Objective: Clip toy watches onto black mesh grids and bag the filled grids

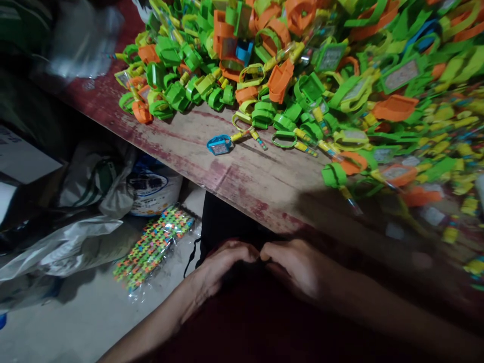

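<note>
My left hand point(226, 261) and my right hand point(297, 264) meet low in front of my dark red top, just below the table's front edge. Fingers are curled closed on both, the tips almost touching. Anything pinched between them is hidden or too small to make out. Beyond them on the worn wooden table point(242, 176) lies a blue toy watch point(220, 145) joined to a small yellow-wrapped tube point(239, 135). Behind it spreads a big heap of green, orange and yellow plastic toy watches point(280, 80), many with tubes of coloured beads or candies attached.
More yellow tubes point(461, 121) pile up at the right. On the floor at left sit a clear bag of small colourful pieces point(155, 247), a white printed bucket point(155, 191) and white sacks point(83, 242). A clear plastic bag point(81, 45) lies at the table's far left.
</note>
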Action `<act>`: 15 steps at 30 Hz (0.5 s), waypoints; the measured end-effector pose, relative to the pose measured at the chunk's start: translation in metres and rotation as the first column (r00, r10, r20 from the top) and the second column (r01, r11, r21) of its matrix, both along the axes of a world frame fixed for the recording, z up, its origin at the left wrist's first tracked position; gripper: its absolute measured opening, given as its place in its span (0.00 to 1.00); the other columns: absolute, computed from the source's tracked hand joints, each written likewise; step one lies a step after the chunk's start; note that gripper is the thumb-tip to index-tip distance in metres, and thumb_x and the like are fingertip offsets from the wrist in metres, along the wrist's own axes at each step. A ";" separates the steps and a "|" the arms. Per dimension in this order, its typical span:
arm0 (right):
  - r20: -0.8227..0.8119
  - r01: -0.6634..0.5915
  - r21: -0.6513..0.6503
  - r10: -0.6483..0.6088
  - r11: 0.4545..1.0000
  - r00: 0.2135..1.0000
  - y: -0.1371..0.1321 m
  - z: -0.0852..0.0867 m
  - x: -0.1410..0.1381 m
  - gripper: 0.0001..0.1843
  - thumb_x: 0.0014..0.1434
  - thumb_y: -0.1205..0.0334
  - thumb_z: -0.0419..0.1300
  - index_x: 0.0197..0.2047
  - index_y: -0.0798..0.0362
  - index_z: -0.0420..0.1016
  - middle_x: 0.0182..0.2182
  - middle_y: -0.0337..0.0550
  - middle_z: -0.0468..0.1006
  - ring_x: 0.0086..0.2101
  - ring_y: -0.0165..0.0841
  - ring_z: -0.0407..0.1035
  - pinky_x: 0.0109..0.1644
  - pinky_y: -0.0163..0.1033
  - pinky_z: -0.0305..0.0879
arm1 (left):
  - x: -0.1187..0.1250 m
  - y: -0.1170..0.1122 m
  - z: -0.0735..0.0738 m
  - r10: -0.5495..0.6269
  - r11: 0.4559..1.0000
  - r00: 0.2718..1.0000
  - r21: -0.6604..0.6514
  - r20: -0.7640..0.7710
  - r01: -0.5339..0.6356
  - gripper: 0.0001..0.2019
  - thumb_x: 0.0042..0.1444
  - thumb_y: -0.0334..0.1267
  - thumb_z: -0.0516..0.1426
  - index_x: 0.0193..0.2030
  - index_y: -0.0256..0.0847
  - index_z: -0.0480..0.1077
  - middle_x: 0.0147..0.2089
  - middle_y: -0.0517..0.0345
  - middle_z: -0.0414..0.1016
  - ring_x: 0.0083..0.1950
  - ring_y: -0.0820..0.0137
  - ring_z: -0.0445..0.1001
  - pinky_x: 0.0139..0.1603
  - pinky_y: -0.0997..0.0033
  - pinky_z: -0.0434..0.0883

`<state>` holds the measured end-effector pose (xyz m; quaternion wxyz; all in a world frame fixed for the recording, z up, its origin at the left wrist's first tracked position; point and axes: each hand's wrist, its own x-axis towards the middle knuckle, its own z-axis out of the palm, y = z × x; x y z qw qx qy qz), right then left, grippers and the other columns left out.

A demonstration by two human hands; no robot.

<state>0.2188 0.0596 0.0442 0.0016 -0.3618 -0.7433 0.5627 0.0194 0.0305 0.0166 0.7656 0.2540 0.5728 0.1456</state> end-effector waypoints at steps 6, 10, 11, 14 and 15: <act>0.146 -0.083 -0.009 0.084 0.996 0.986 0.004 0.005 -0.001 0.09 0.60 0.73 0.50 0.35 0.53 0.69 0.24 0.37 0.70 0.23 0.27 0.59 0.28 0.35 0.47 | -0.001 0.005 0.006 -0.021 0.998 0.997 -0.058 0.068 0.025 0.08 0.38 0.36 0.60 0.27 0.40 0.78 0.29 0.60 0.77 0.37 0.67 0.69 0.44 0.68 0.65; 0.177 -0.186 0.069 0.172 0.980 0.969 0.008 0.000 -0.007 0.09 0.58 0.74 0.51 0.36 0.53 0.71 0.22 0.37 0.68 0.21 0.28 0.57 0.28 0.36 0.47 | 0.003 0.008 0.014 0.006 0.993 0.997 -0.120 0.080 0.004 0.07 0.37 0.36 0.60 0.27 0.42 0.76 0.30 0.62 0.76 0.37 0.68 0.68 0.43 0.69 0.64; 0.202 -0.225 0.089 0.204 0.970 0.958 0.008 -0.003 -0.008 0.09 0.57 0.73 0.52 0.36 0.53 0.71 0.22 0.37 0.69 0.21 0.28 0.57 0.29 0.36 0.47 | 0.003 0.008 0.015 0.018 0.990 0.997 -0.138 0.077 -0.007 0.07 0.37 0.36 0.60 0.28 0.42 0.76 0.30 0.62 0.75 0.37 0.68 0.67 0.43 0.69 0.64; 0.297 -0.342 0.143 0.289 0.929 0.910 0.007 -0.009 -0.011 0.12 0.52 0.73 0.54 0.40 0.55 0.72 0.22 0.39 0.70 0.23 0.32 0.63 0.30 0.37 0.51 | 0.003 0.007 0.015 0.023 0.989 0.998 -0.149 0.063 -0.014 0.08 0.37 0.36 0.60 0.28 0.41 0.74 0.30 0.62 0.73 0.36 0.68 0.66 0.43 0.68 0.62; 0.312 -0.368 0.169 0.304 0.915 0.900 0.006 -0.010 -0.012 0.14 0.52 0.73 0.55 0.42 0.56 0.72 0.22 0.40 0.71 0.24 0.34 0.65 0.32 0.38 0.53 | 0.003 0.007 0.014 -0.001 0.991 0.998 -0.134 0.057 0.009 0.07 0.38 0.37 0.59 0.28 0.41 0.74 0.30 0.62 0.72 0.36 0.68 0.65 0.43 0.68 0.62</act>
